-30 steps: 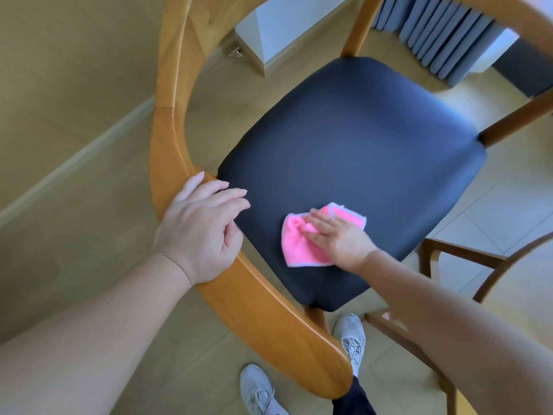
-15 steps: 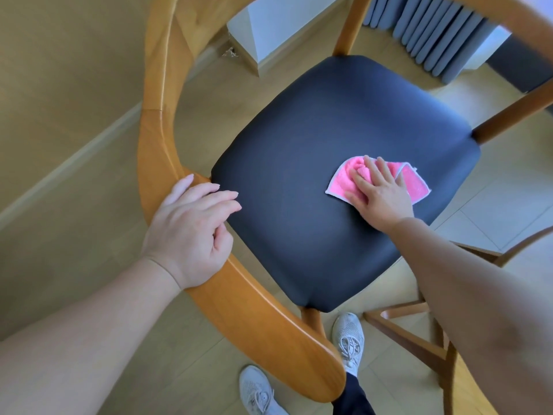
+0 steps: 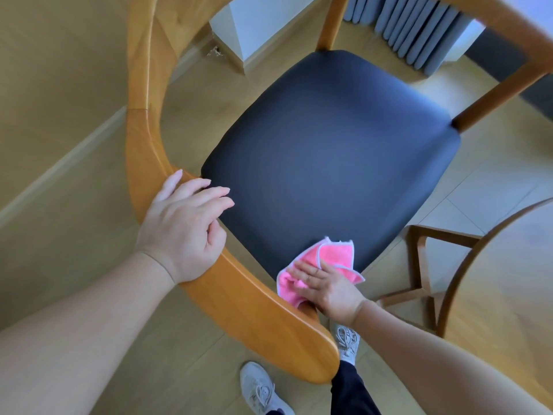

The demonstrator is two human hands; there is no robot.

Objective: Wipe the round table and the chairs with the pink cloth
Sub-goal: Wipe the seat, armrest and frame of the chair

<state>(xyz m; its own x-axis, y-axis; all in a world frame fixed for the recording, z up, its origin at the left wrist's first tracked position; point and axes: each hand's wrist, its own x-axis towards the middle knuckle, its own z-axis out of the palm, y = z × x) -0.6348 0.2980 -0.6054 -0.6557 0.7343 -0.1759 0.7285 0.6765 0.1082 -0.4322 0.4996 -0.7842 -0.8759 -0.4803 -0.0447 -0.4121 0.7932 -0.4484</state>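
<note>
A wooden chair (image 3: 143, 145) with a curved backrest and a dark padded seat (image 3: 329, 160) fills the view from above. My left hand (image 3: 182, 229) grips the curved backrest rail near the seat's left corner. My right hand (image 3: 326, 287) presses flat on the pink cloth (image 3: 335, 256), which lies crumpled on the near edge of the seat, close to the backrest rail. Part of the cloth is hidden under my palm.
The round table's edge (image 3: 508, 280) curves in at the right, with part of a second wooden chair (image 3: 419, 265) under it. A grey ribbed radiator (image 3: 419, 31) and a white wall corner (image 3: 248, 28) stand behind the chair. My shoes (image 3: 260, 390) are on the wood floor below.
My right hand has swept the pink cloth from the right middle of the seat back to its near edge. My left hand has stayed on the backrest rail.
</note>
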